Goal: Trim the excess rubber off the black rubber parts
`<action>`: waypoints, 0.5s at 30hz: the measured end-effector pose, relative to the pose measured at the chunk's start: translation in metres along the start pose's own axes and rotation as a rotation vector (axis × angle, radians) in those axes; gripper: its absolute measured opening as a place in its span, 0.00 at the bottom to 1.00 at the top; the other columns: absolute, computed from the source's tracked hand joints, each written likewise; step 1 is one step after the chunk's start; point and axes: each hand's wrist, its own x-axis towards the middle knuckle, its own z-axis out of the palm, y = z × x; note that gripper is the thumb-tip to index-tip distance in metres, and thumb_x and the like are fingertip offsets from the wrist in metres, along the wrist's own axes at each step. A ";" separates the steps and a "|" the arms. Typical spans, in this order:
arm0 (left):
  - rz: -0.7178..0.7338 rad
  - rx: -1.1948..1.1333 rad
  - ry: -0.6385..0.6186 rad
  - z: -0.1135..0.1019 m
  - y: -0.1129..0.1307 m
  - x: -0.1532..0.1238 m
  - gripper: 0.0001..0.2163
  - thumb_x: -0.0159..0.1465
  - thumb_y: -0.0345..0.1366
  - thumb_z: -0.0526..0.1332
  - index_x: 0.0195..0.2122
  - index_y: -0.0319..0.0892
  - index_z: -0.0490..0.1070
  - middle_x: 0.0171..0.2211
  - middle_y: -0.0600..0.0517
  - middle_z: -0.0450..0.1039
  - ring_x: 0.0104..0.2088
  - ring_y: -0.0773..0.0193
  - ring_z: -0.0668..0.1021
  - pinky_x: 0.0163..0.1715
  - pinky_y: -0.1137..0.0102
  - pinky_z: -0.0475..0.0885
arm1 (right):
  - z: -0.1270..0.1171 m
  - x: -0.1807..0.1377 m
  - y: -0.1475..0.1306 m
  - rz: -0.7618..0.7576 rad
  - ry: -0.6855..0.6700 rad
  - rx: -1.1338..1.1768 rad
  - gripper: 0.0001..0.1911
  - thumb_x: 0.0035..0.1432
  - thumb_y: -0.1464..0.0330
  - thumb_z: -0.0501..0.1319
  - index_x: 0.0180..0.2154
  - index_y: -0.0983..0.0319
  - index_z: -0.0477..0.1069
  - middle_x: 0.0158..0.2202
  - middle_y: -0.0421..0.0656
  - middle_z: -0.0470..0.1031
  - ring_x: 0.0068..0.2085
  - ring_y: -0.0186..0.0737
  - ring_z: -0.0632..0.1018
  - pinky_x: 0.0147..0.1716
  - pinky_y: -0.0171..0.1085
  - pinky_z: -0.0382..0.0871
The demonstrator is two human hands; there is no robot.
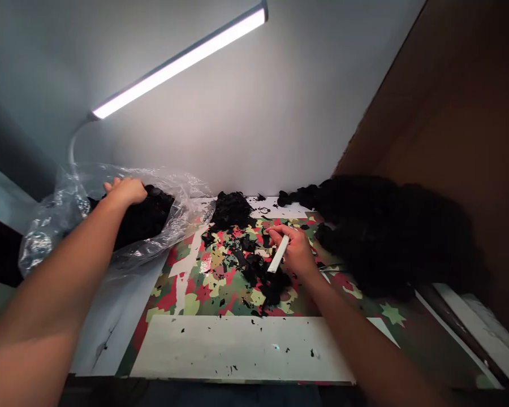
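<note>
My left hand (125,191) reaches into a clear plastic bag (59,215) at the left, its fingers curled down among black pieces (146,217) inside. My right hand (294,249) rests on the camouflage-patterned mat (195,294), fingers closed round a white stick-shaped tool (279,254). Under and around the right hand lie scattered black scraps (258,271). A small black heap (231,208) sits near the back wall.
A large mound of black material (390,232) fills the right side against a brown wall. A lit bar lamp (182,59) hangs overhead. A pale strip (241,347) with black specks runs along the front edge.
</note>
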 end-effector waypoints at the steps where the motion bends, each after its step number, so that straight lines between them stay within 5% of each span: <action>1: 0.016 0.023 0.000 -0.001 0.002 -0.001 0.14 0.59 0.46 0.66 0.25 0.41 0.72 0.41 0.45 0.79 0.63 0.31 0.63 0.58 0.34 0.45 | -0.003 0.001 0.001 0.012 -0.035 0.000 0.21 0.63 0.52 0.57 0.36 0.62 0.77 0.27 0.41 0.74 0.26 0.36 0.71 0.24 0.33 0.62; 8: 0.277 0.040 -0.070 0.002 0.049 -0.066 0.14 0.67 0.30 0.57 0.23 0.35 0.69 0.36 0.45 0.76 0.57 0.43 0.69 0.60 0.43 0.49 | -0.022 0.001 -0.003 0.100 -0.329 -0.072 0.18 0.55 0.54 0.66 0.25 0.61 0.73 0.16 0.35 0.66 0.18 0.31 0.65 0.17 0.31 0.54; 12: 0.574 -0.159 -0.312 0.042 0.100 -0.148 0.09 0.67 0.37 0.59 0.32 0.43 0.78 0.32 0.51 0.77 0.36 0.59 0.77 0.42 0.66 0.69 | -0.028 -0.001 -0.002 0.179 -0.379 -0.006 0.23 0.52 0.50 0.67 0.21 0.60 0.64 0.15 0.34 0.65 0.16 0.30 0.64 0.15 0.30 0.51; 15: 0.763 -0.328 -0.464 0.079 0.129 -0.210 0.05 0.64 0.38 0.63 0.36 0.48 0.79 0.35 0.52 0.77 0.36 0.61 0.78 0.36 0.70 0.71 | -0.028 0.001 0.004 0.189 -0.386 0.120 0.27 0.50 0.44 0.65 0.24 0.60 0.64 0.18 0.36 0.70 0.17 0.32 0.69 0.16 0.31 0.57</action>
